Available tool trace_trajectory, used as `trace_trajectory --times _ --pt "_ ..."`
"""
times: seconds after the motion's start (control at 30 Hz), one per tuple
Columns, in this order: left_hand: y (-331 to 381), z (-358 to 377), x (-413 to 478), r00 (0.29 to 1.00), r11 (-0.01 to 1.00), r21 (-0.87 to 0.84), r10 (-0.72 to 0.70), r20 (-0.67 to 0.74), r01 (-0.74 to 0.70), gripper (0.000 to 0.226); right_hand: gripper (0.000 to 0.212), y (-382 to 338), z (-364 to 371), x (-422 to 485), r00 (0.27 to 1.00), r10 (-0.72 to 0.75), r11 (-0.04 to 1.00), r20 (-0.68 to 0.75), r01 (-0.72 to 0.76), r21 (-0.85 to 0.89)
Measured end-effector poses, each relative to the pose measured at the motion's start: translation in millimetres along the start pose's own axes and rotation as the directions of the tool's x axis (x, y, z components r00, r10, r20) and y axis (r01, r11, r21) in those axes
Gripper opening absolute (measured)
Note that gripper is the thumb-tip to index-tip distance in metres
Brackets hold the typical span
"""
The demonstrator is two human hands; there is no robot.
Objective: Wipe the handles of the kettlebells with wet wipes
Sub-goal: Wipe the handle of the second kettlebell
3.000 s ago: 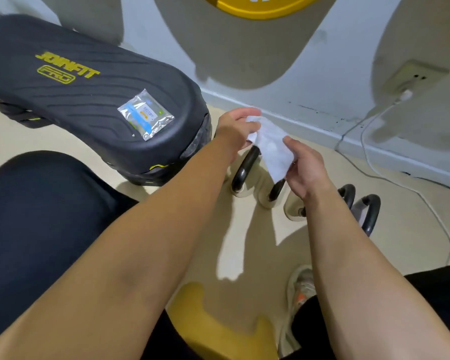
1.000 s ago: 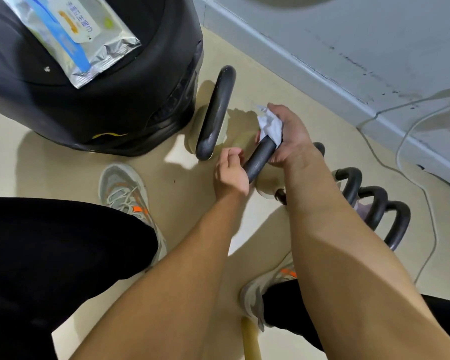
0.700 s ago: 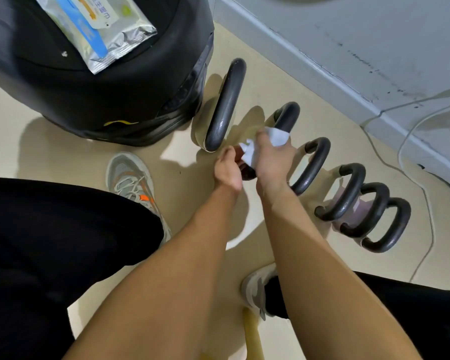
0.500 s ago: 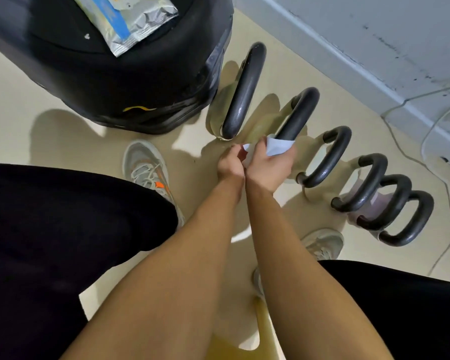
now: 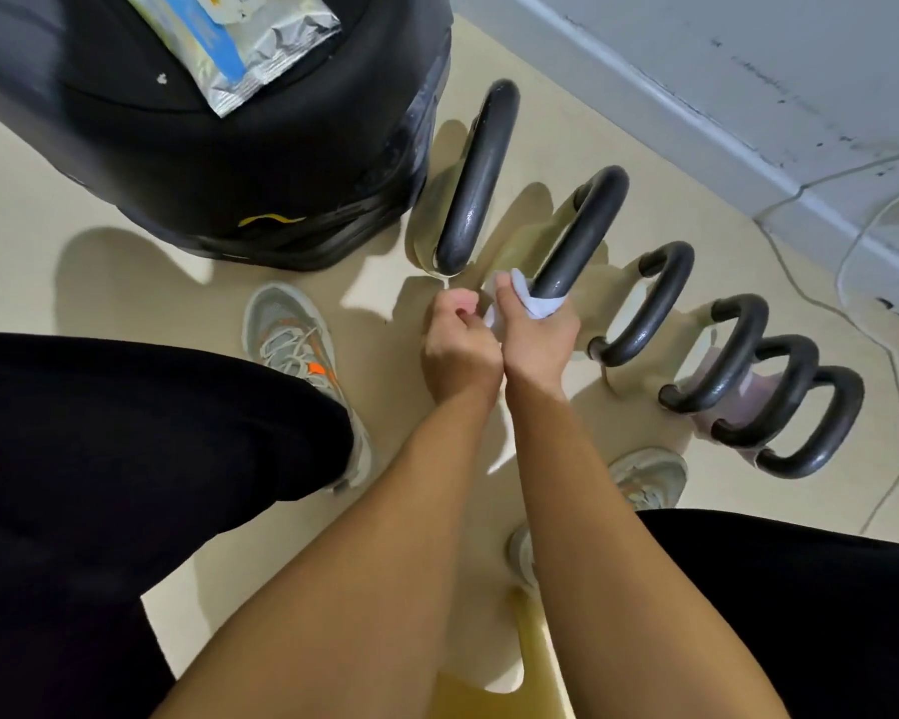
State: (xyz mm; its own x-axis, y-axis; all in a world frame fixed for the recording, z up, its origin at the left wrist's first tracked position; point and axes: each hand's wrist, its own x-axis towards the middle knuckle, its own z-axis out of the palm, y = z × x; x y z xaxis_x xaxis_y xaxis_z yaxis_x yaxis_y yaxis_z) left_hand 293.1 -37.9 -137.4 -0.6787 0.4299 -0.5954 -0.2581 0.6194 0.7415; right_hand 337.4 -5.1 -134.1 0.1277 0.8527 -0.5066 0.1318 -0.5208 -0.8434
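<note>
Several kettlebells stand in a row on the floor, their black handles upward. My right hand point(image 5: 535, 337) grips a white wet wipe point(image 5: 541, 303) wrapped round the near end of the second kettlebell handle point(image 5: 585, 225). My left hand point(image 5: 458, 345) is curled into a fist right beside it, between the first handle point(image 5: 481, 173) and the second, with nothing visibly in it. A corner of the wipe shows between the two hands. The third handle point(image 5: 652, 303) and those beyond it point(image 5: 727, 355) are untouched.
A black exercise platform point(image 5: 203, 147) carries a silver wet-wipe packet point(image 5: 240, 38) at upper left. A grey wall skirting point(image 5: 696, 106) and a white cable point(image 5: 852, 282) run behind the row. My shoes point(image 5: 292, 339) point(image 5: 650, 477) flank the hands. A yellow object point(image 5: 489, 692) lies below.
My right hand has slid the wipe down the second handle from its far end to its near end. My left hand has let go of that handle and now sits beside it.
</note>
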Motion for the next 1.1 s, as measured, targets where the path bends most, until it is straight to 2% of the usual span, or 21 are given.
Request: trace_trajectory --times 0.07,0.13,0.17,0.23,0.3,0.37,0.43,0.53,0.67,0.77,0.87,0.97,1.03,1.1 --pt "7 -7 -14 0.975 0.961 0.198 0.211 -0.065 -0.194 0.028 0.014 -16 -7 -1 0.993 0.065 0.998 0.1 -0.064 -0.015" --pt "11 -11 -23 0.935 0.899 0.271 0.354 0.011 -0.343 0.028 0.015 -31 -17 -1 0.963 0.13 0.991 0.237 -0.13 -0.016" --pt "13 -11 -27 0.912 0.867 0.292 0.407 0.052 -0.403 0.028 0.022 -37 -22 -2 0.936 0.167 0.985 0.31 -0.172 -0.011" --pt "19 -8 -35 0.887 0.825 0.329 0.447 0.118 -0.459 0.03 0.037 -44 -31 -6 0.859 0.261 0.954 0.44 -0.3 0.02" --pt "26 -1 -45 0.914 0.845 0.353 0.344 0.216 -0.401 0.037 0.046 -43 -38 -9 0.822 0.271 0.915 0.5 -0.382 0.132" --pt "25 8 -50 0.933 0.88 0.352 0.228 0.279 -0.32 0.048 0.059 -38 -47 -9 0.838 0.259 0.883 0.48 -0.408 0.234" --pt "20 17 -51 0.938 0.922 0.281 0.182 0.297 -0.268 0.057 0.068 -32 -55 -10 0.86 0.263 0.851 0.437 -0.42 0.314" --pt "16 26 -43 0.95 0.957 0.208 0.142 0.279 -0.204 0.057 0.065 -16 -59 -11 0.914 0.27 0.864 0.303 -0.369 0.343" --pt "18 37 -23 0.972 0.976 0.184 0.071 0.223 -0.114 0.031 0.042 -9 -61 -15 0.944 0.325 0.91 0.059 -0.329 0.254" --pt "23 40 -13 0.98 0.971 0.215 0.066 0.187 -0.106 0.017 0.035 -4 -58 -18 0.935 0.353 0.903 0.024 -0.347 0.252" --pt "25 34 -9 0.957 0.965 0.219 0.083 0.277 -0.147 0.013 0.034 -5 -54 -18 0.927 0.375 0.891 0.015 -0.365 0.271" --pt "40 33 -2 0.936 0.939 0.295 0.068 0.344 -0.177 0.013 0.031 -12 -52 -10 0.947 0.321 0.923 -0.028 -0.306 0.232" --pt "50 41 3 0.945 0.927 0.346 0.025 0.327 -0.144 0.02 0.027 -22 -53 -4 0.964 0.257 0.958 -0.066 -0.245 0.146" --pt "51 48 4 0.963 0.925 0.354 0.041 0.265 -0.136 0.022 0.024 -40 -53 1 0.984 0.166 0.985 -0.068 -0.163 0.047"
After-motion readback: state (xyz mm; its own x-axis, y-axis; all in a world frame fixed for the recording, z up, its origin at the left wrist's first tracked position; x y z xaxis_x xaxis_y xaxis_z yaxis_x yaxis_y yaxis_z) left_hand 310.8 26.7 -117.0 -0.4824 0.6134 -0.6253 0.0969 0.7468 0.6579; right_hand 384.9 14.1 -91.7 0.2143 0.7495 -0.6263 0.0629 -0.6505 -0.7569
